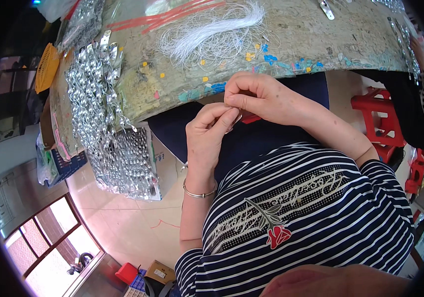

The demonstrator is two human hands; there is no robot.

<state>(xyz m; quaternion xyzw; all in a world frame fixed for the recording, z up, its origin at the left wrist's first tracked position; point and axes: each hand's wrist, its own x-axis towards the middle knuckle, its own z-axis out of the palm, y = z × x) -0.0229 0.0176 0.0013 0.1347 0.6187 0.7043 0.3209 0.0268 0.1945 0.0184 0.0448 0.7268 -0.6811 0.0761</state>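
Both hands meet just below worktop (291, 44) near edge. Left hand (207, 133) and right hand (256, 96) pinch small metal piece (235, 120), I think with thread. I judge risk: piece slips, drops into lap.

Brown carton w/ label (160, 271), bottom floor

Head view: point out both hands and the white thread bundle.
left hand (207, 131), head view, back of hand
right hand (259, 96), head view, knuckles
white thread bundle (212, 29), head view, mid-bundle
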